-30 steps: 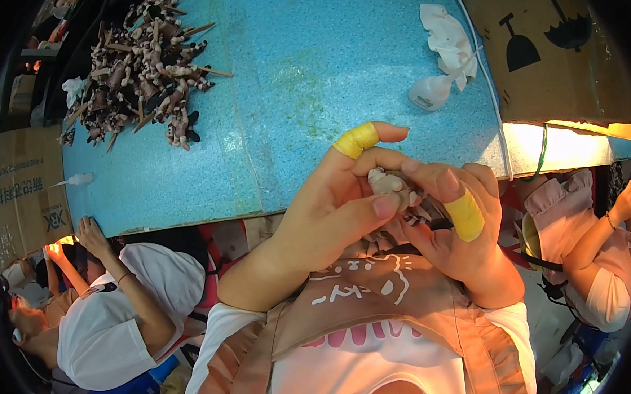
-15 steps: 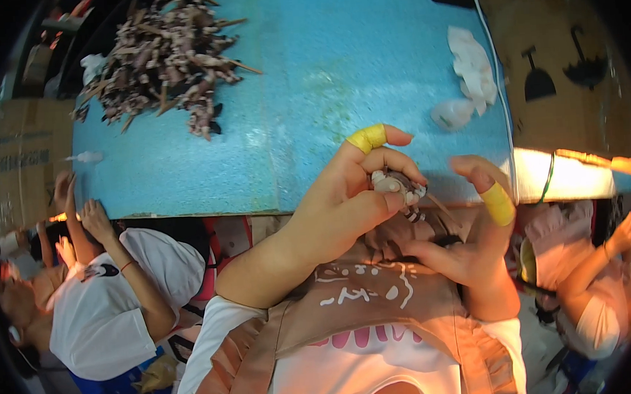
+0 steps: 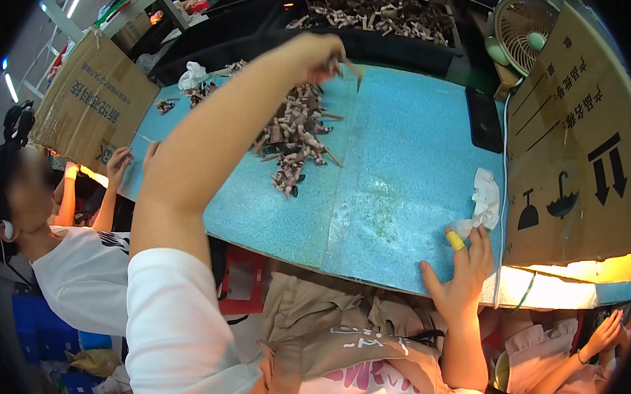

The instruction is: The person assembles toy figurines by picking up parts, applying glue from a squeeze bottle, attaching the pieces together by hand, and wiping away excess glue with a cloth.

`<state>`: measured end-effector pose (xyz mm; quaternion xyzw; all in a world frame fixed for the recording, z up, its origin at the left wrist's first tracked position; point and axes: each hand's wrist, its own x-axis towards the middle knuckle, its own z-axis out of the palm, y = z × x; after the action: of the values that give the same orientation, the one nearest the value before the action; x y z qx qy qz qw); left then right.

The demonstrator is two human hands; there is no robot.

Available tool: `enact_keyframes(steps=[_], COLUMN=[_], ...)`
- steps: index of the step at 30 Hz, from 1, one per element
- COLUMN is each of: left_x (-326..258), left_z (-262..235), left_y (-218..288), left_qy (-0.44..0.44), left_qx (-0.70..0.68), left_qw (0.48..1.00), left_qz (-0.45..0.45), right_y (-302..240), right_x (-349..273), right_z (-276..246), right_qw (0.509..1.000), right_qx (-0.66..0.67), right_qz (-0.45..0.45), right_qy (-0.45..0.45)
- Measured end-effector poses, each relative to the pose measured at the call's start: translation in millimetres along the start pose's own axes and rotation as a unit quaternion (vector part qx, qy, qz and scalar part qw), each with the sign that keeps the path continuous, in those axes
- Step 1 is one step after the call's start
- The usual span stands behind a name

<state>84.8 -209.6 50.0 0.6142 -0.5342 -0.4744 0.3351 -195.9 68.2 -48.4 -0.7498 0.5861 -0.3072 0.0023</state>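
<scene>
My left hand [image 3: 319,54] is stretched far out over the table, closed around a small brown-and-white figurine [image 3: 329,69] with a thin stick. Most of that figurine is hidden by the fingers. Below it lies a heap of similar figurines [image 3: 294,137] on sticks. Near the front right of the blue tabletop [image 3: 408,170], my right hand [image 3: 459,271] has its fingers apart, one wrapped in yellow tape. Its fingertips reach a small whitish translucent bottle [image 3: 464,227], partly covered by them; whether they grip it I cannot tell. A crumpled white tissue [image 3: 486,195] lies just beyond.
A black tray [image 3: 385,30] full of figurines stands at the back. At right are a black phone-like slab [image 3: 484,122], a white cable, a fan [image 3: 526,36] and a cardboard panel [image 3: 580,145]. Another person [image 3: 66,248] sits at the left; another is at the lower right.
My left hand has carried the figurine from near my chest to above the far heap. My right hand has moved from beside it to the bottle. The view has tilted up.
</scene>
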Motion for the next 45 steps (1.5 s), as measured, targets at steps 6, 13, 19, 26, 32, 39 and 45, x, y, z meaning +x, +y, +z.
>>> enact_keyframes(steps=[6,13,19,26,32,39,45], left_x=[32,-3,-29,-27,-48,-139,-216], left_z=[-28,-9,21,41,84,132,148], left_y=[40,-41,-42,-52,-38,-61,-65], left_qy=[0.185,0.195,0.039,0.155,-0.029,-0.191,-0.359], left_qx=[-0.141,0.588,0.608,0.518,0.63,0.164,-0.276], left_qw=[0.953,0.774,0.779,0.809,0.77,0.92,0.892], left_qz=[0.193,0.129,0.148,0.232,0.091,0.299,-0.008], right_y=[4,5,6,4,12,25,9], right_x=[1,-1,-4,-5,-9,-33,-35], right_z=[3,1,2,4,6,6,-21], right_qw=[1.0,1.0,1.0,0.998,0.994,0.924,0.744], right_qx=[0.006,0.01,0.01,0.023,0.046,0.347,0.611], right_qz=[0.004,-0.019,-0.007,-0.018,-0.033,-0.012,0.219], right_qy=[-0.009,0.014,0.028,0.052,0.094,0.161,0.157])
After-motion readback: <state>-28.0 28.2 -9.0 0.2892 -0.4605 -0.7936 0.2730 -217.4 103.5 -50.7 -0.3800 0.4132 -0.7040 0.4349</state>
